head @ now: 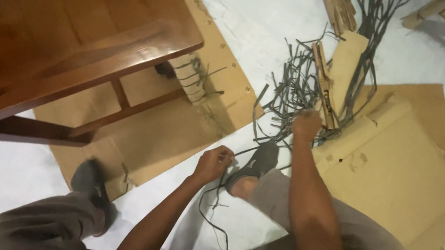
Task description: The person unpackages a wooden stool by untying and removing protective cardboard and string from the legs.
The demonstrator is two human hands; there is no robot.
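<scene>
Down on the floor, the left hand (pixel 214 164) pinches one dark strip (pixel 242 152) — its length runs up-right toward the right hand (pixel 307 124), fisted in the tangled strip pile (pixel 298 89) just beyond the shoe (pixel 255 162), nearer that hand.

Wooden table (pixel 43 27) at left, strip pile (pixel 298 89) ahead, cardboard sheets (pixel 402 181) underneath at right.
</scene>
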